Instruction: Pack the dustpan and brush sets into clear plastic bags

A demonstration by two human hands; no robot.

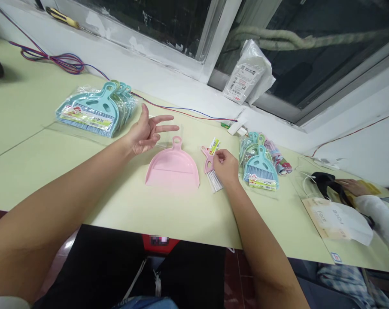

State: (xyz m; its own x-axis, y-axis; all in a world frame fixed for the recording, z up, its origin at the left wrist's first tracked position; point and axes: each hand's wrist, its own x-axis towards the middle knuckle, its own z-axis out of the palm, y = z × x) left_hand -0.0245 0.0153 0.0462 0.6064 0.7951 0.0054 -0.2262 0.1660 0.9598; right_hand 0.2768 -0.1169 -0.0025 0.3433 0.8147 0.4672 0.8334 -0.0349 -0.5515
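Observation:
A pink dustpan lies on the table in front of me, its handle pointing away. My left hand is raised just to its upper left, fingers spread, with nothing in them. Right of the dustpan is a small pink brush with white bristles pointing toward me. The fingers of my right hand are closed at the brush's right edge; the fingertips are partly hidden. A printed label card shows behind the brush, close to those fingers.
Wrapped blue dustpan sets stand at left, more wrapped sets at right. Thin wires run along the wall. A white packet leans on the window ledge. Another person's hand rests at far right beside a face-mask packet.

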